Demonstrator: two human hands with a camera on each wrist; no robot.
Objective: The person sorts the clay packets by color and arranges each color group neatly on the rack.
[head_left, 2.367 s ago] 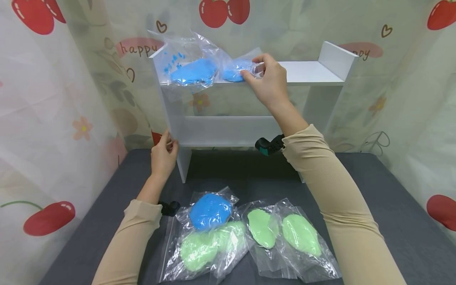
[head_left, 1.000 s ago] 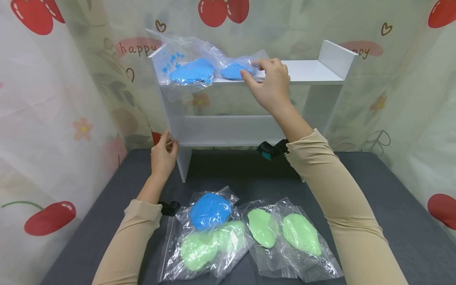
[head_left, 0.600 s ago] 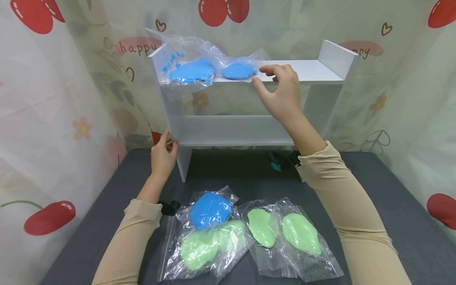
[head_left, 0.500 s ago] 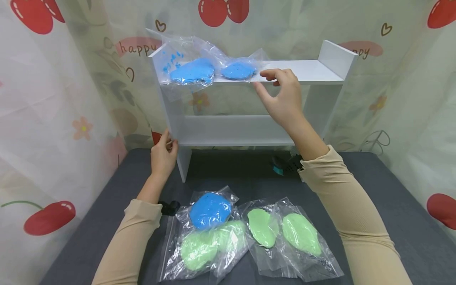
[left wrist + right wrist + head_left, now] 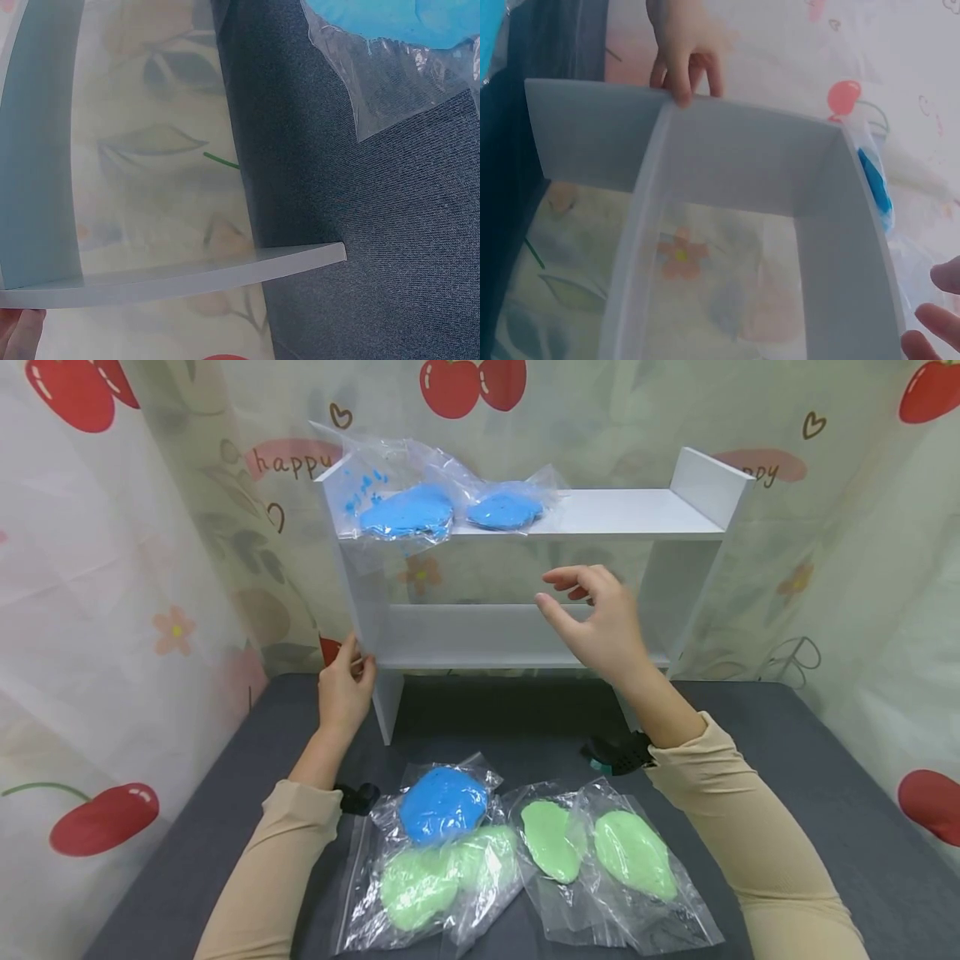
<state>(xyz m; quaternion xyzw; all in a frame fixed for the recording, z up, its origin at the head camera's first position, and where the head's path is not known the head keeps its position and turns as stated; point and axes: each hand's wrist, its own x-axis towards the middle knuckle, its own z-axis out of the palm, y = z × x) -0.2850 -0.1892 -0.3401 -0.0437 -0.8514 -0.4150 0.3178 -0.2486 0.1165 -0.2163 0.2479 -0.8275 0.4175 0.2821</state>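
Note:
My left hand (image 5: 343, 693) grips the edge of the white shelf's (image 5: 637, 514) left side panel, thumb in front and fingers behind. The right wrist view also catches this left hand (image 5: 688, 49) on the panel. Before the shelf's middle opening hovers my right hand (image 5: 603, 622), fingers apart and holding nothing. On the top board lie two clear plastic bags with flattened blue clay-like lumps: a larger one (image 5: 408, 512) at the left, with blue crumbs, and a smaller one (image 5: 506, 510) beside it.
On the dark table (image 5: 202, 860), in front of the shelf, lie a bagged blue lump (image 5: 444, 804) and several bagged green lumps (image 5: 636, 856), their bags overlapping. A patterned curtain (image 5: 172, 552) stands behind and at both sides. A thin cable (image 5: 802, 652) hangs at the right.
My right hand has let go of the smaller blue bag on the top board, then moved right and down, away from it. My left hand stays on the side panel.

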